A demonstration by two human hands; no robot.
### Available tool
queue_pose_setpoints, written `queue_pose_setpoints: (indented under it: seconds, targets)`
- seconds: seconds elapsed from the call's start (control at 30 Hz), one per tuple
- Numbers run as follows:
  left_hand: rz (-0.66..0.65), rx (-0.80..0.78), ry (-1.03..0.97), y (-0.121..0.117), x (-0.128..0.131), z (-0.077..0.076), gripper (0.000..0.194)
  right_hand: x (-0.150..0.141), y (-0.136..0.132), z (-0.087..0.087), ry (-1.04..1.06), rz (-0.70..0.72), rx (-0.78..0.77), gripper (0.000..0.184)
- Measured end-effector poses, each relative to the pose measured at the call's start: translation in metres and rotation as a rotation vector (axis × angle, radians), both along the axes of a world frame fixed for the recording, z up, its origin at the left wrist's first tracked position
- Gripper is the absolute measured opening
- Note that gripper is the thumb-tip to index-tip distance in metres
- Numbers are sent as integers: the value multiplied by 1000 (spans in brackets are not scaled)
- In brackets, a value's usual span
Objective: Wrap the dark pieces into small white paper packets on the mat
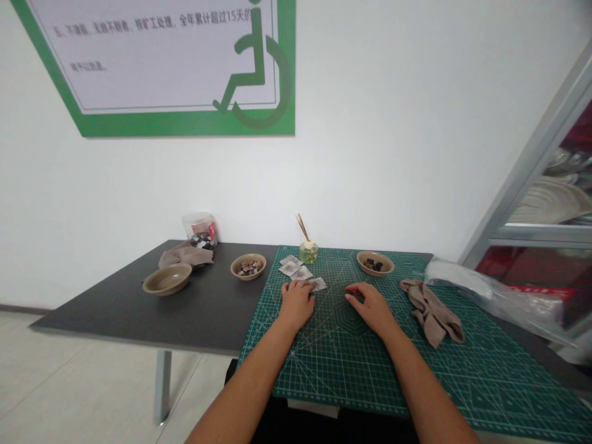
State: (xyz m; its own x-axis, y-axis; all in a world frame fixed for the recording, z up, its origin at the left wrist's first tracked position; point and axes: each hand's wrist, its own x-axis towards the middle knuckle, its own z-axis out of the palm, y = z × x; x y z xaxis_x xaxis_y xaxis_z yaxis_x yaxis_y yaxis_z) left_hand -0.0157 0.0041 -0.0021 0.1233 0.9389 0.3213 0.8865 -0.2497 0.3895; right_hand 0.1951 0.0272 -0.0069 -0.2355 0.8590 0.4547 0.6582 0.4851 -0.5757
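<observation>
Both my hands rest on a green cutting mat (370,364). My left hand (296,303) lies knuckles up with fingers curled, its fingertips at the nearest of several small grey sachets (296,271), which lie in a loose row. My right hand (370,306) sits a little to the right, fingers bent and drawn together on the mat; whether anything is under them I cannot see. A small green glass jar with wooden sticks (308,250) stands behind the sachets.
A small bowl of dark pieces (375,263) sits at the mat's far edge, another bowl of pieces (248,266) and an empty bowl (167,279) on the dark table (139,308). A brown cloth (432,311), a second cloth (185,254), a plastic tub (200,230) and a clear bag (490,296) lie around.
</observation>
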Motion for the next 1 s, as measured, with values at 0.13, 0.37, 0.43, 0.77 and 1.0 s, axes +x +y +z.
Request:
queue_pose_setpoints:
  seconds: [0.13,0.37,0.43,0.77,1.0]
  targets:
    - [5,3,3,-1,0,1,26,0,0,-1,43,-2,-17,16]
    - [-89,98,-132,-3,3,6,30,-7,-5,10,273,143,-236,26]
    - [-169,130,-181,-3,3,7,31,-9,-8,14,296,195,-280,27]
    - [-398,140,-200,-10,9,10,21,-16,-14,17,260,296,-339,22]
    - [-440,142,-184,-9,9,11,15,-18,-16,16,210,353,-339,20]
